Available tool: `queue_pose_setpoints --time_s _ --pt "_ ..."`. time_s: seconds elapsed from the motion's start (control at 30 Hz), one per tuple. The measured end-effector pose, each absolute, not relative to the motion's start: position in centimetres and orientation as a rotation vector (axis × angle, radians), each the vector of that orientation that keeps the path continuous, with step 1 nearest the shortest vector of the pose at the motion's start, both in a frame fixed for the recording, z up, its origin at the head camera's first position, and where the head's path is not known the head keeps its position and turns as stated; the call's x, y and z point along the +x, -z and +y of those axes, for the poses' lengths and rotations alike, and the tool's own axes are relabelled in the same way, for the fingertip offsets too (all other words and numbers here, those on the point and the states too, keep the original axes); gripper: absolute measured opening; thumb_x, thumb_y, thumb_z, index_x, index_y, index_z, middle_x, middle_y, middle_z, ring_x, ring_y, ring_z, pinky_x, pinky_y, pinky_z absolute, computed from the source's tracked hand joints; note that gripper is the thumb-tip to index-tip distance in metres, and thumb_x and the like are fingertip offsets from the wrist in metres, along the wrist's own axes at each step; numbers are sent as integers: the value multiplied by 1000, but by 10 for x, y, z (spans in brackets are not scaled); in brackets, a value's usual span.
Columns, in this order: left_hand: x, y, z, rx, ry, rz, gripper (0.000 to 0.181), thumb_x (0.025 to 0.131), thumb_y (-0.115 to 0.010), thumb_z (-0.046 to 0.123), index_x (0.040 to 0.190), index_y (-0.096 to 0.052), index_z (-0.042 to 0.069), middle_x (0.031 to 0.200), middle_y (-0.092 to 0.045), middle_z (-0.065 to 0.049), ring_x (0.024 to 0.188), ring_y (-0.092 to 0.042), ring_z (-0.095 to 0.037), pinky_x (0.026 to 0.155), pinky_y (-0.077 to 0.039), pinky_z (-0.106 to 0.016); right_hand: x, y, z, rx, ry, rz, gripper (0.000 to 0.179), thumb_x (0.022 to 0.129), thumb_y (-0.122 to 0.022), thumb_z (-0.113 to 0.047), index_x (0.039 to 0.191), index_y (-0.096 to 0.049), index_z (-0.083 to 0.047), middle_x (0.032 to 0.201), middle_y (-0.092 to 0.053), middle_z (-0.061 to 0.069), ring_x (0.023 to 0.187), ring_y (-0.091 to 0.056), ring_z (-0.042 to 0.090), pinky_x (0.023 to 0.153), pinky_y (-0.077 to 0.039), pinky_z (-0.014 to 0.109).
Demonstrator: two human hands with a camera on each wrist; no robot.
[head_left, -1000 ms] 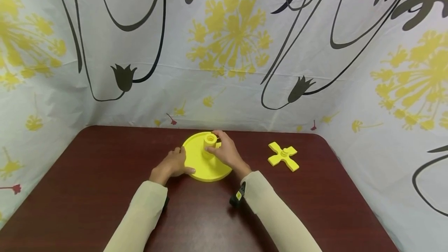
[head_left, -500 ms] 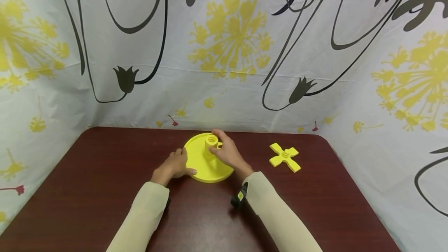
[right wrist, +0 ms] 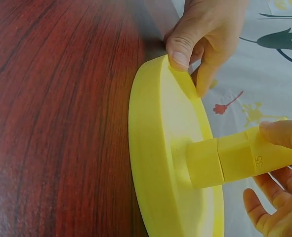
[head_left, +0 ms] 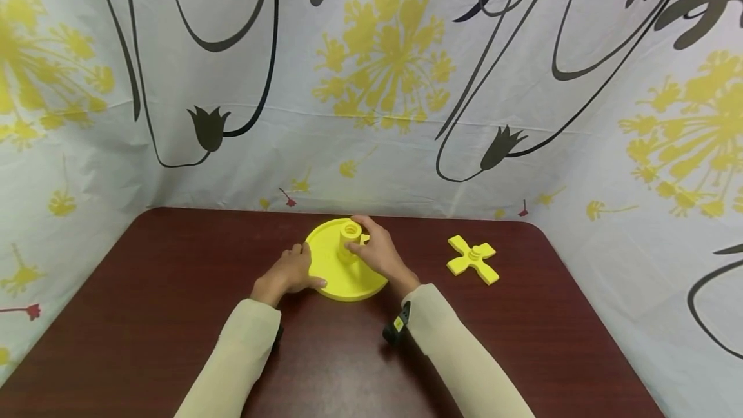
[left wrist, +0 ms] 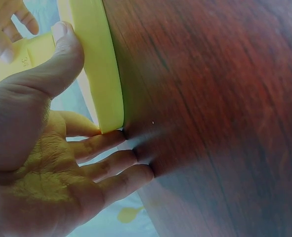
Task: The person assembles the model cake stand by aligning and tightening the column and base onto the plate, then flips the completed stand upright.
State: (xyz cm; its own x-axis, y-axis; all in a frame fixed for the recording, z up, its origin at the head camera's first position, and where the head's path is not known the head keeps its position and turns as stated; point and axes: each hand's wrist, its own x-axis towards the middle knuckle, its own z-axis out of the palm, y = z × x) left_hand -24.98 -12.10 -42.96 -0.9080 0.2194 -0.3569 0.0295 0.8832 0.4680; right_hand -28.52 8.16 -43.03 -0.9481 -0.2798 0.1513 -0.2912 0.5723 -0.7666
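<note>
A yellow round plate (head_left: 348, 286) with a raised rim lies flat on the table. From its middle stands a short yellow post (right wrist: 204, 165). On top of that sits a yellow hollow sleeve (head_left: 350, 232), faceted and marked "35" in the right wrist view; a thin seam shows between the two. My left hand (head_left: 286, 271) holds the plate's left edge, thumb over the rim and fingers along the outer side. With thumb and fingers my right hand (head_left: 380, 253) grips the sleeve near its top. Part of the sleeve's far side is hidden by that hand.
A yellow cross-shaped piece (head_left: 473, 259) with a small threaded-looking stud lies on the table to the right of the plate. The dark red-brown table (head_left: 174, 315) ends at the back against a patterned cloth (head_left: 371, 166).
Both hands stay on the plate and the sleeve with hardly any visible movement. The whole view shifts slightly.
</note>
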Motion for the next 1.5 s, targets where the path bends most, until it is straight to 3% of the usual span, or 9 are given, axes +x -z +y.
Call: queue_pose_setpoints --time_s 0.27,0.73,0.87,1.03,1.23,1.5 --pt "-250 430 -120 159 -640 2647 98 93 -70 37 154 -10 -12 157 -18 -33 143 -25 -48 111 -33 -56 -286 433 81 413 -1334 -2766 54 88 -77 -17 137 -56 -7 129 -63 12 118 -59 27 95 -51 43" --pt "-249 431 -120 175 -661 2648 98 93 -70 37 154 -9 -12 158 -17 -33 143 -22 -50 111 -32 -57 -284 436 78 334 -1329 -2715 49 84 -82 -23 123 -58 -7 117 -66 10 110 -62 27 90 -52 41" --pt "-249 430 -119 178 -652 2646 98 93 -70 37 154 -9 -12 158 -16 -33 143 -22 -50 111 -32 -58 -282 435 79 319 -1354 -2731 59 82 -83 -27 130 -56 -7 122 -63 10 111 -60 27 92 -51 42" --pt "-250 429 -120 172 -644 2638 99 94 -69 38 154 -8 -11 159 -15 -33 144 -21 -50 112 -31 -58 -283 436 82 360 -1411 -2736 71 84 -81 -30 143 -48 -8 140 -55 11 126 -54 31 102 -46 47" --pt "-250 428 -120 160 -660 2627 99 94 -69 37 154 -8 -12 158 -15 -33 144 -20 -50 112 -30 -58 -286 435 88 498 -1437 -2723 63 91 -74 -21 146 -45 -9 147 -50 11 135 -48 33 104 -44 51" --pt "-251 429 -121 175 -662 2637 99 93 -70 37 154 -9 -12 157 -17 -34 143 -22 -50 111 -31 -57 -287 433 90 560 -1416 -2710 55 92 -70 -9 143 -49 -5 138 -57 14 124 -56 32 98 -49 49"
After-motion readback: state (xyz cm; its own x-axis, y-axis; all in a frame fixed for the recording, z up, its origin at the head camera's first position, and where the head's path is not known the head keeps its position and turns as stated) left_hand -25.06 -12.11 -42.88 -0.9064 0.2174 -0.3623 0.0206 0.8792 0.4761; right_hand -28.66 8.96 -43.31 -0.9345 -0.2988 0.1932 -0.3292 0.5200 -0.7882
